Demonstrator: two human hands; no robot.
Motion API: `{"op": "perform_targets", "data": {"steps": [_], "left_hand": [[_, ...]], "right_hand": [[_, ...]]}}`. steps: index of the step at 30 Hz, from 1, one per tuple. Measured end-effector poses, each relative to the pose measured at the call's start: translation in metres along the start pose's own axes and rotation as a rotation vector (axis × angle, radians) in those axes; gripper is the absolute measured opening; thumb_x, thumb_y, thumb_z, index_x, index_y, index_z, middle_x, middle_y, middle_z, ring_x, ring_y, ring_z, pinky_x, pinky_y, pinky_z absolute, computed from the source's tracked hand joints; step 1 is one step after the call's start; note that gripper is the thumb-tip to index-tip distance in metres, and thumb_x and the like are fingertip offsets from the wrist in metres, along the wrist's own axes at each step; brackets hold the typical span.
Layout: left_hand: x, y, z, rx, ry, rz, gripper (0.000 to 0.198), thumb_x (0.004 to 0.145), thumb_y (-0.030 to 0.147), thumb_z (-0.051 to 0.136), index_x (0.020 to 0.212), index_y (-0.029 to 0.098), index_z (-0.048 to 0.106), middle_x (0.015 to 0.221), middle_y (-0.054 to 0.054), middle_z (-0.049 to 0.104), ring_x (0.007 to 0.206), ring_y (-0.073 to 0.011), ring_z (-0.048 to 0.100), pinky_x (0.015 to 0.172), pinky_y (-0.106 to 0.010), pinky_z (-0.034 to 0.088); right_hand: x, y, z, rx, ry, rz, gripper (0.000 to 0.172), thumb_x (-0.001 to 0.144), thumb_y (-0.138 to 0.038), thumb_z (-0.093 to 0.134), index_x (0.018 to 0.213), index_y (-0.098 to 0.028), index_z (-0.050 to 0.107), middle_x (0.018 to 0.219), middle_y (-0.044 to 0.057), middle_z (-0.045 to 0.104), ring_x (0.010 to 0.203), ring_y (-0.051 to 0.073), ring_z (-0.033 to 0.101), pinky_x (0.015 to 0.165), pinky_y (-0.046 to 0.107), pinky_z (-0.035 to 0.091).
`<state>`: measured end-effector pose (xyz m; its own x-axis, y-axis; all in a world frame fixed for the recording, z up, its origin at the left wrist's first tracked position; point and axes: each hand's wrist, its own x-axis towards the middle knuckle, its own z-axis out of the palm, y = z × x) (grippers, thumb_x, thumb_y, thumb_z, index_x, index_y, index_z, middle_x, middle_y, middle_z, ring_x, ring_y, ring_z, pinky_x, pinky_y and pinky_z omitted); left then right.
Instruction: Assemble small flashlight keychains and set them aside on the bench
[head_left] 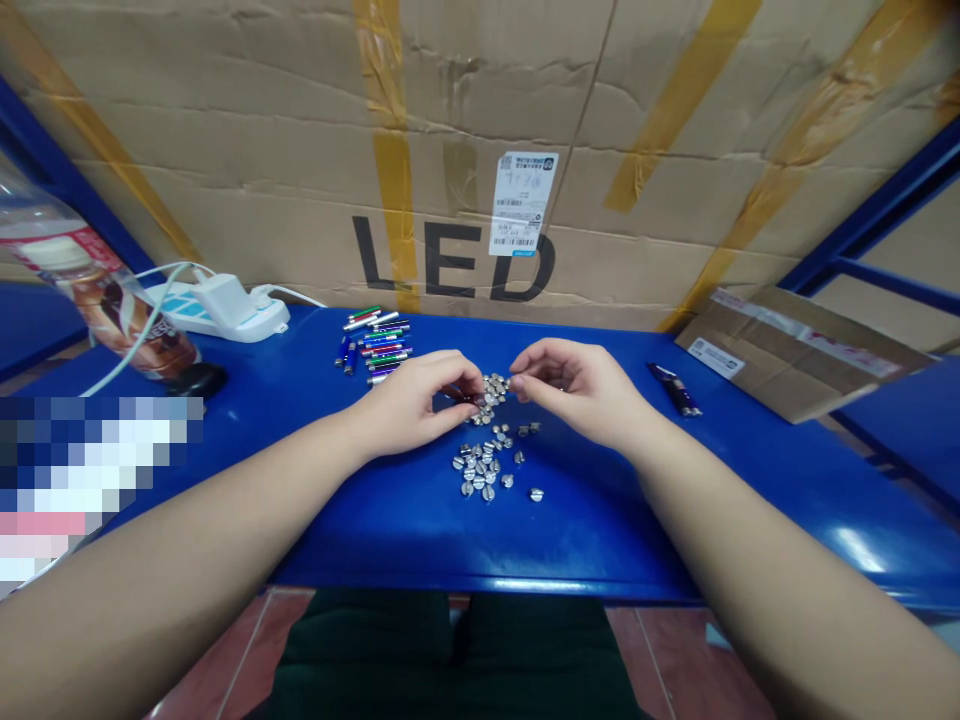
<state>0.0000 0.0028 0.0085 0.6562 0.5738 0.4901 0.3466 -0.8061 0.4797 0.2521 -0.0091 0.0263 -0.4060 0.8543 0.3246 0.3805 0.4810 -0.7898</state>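
Note:
My left hand (424,400) is closed in a pinch around a small dark red metal tube (466,397), mostly covered by the fingers. Facing it, my right hand (574,388) pinches a tiny silvery button cell (509,384) between thumb and forefinger. Between and below the hands lies a pile of button cells (495,388) on the blue table (600,540). Closer to me is a loose group of small slotted metal caps (478,468), with one cap (536,495) lying apart to the right. Behind my left hand lie several coloured metal tubes (384,340).
A large taped carton (300,150) stands along the back. At left are a plastic bottle (127,300) and a white power strip (244,318) with cables. Several dark tubes (675,388) and a small cardboard box (795,350) lie at right. The table's front edge is near my lap.

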Motion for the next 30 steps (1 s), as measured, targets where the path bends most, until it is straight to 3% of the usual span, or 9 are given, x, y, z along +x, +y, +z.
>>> {"op": "perform_targets", "data": {"steps": [3, 6, 10, 30], "left_hand": [[0.0000, 0.0004, -0.0002, 0.000, -0.002, 0.005, 0.011, 0.091, 0.016, 0.067, 0.102, 0.019, 0.065, 0.097, -0.003, 0.069, 0.088, -0.0172, 0.068, 0.082, -0.031, 0.058], [0.0001, 0.0008, -0.0008, 0.003, -0.002, 0.003, 0.011, 0.091, 0.016, 0.068, 0.101, 0.019, 0.065, 0.097, -0.004, 0.069, 0.089, -0.0175, 0.068, 0.082, -0.031, 0.057], [0.0003, 0.0006, -0.0012, 0.011, -0.008, 0.002, 0.011, 0.091, 0.016, 0.068, 0.101, 0.019, 0.065, 0.097, -0.004, 0.069, 0.090, -0.0177, 0.067, 0.083, -0.031, 0.057], [-0.0002, -0.0012, -0.0003, 0.004, -0.012, -0.003, 0.011, 0.092, 0.017, 0.068, 0.102, 0.019, 0.065, 0.099, -0.004, 0.069, 0.091, -0.0183, 0.069, 0.083, -0.032, 0.058]], "right_hand": [[-0.0021, -0.0025, 0.0014, 0.198, -0.012, 0.033, 0.026, 0.087, -0.040, 0.077, 0.097, -0.018, 0.067, 0.080, 0.005, 0.076, 0.077, 0.019, 0.073, 0.075, 0.033, 0.060], [-0.0031, -0.0052, 0.0037, 0.249, -0.060, 0.026, 0.025, 0.087, -0.037, 0.078, 0.097, -0.018, 0.067, 0.084, 0.005, 0.076, 0.079, 0.018, 0.074, 0.078, 0.033, 0.061], [-0.0031, -0.0062, 0.0059, 0.231, -0.109, 0.050, 0.022, 0.087, -0.035, 0.076, 0.096, -0.017, 0.068, 0.084, 0.006, 0.076, 0.078, 0.018, 0.073, 0.076, 0.033, 0.060], [-0.0028, -0.0036, 0.0074, 0.165, -0.119, 0.033, 0.023, 0.087, -0.037, 0.075, 0.097, -0.017, 0.071, 0.084, 0.005, 0.074, 0.076, 0.017, 0.069, 0.070, 0.030, 0.057]]}}
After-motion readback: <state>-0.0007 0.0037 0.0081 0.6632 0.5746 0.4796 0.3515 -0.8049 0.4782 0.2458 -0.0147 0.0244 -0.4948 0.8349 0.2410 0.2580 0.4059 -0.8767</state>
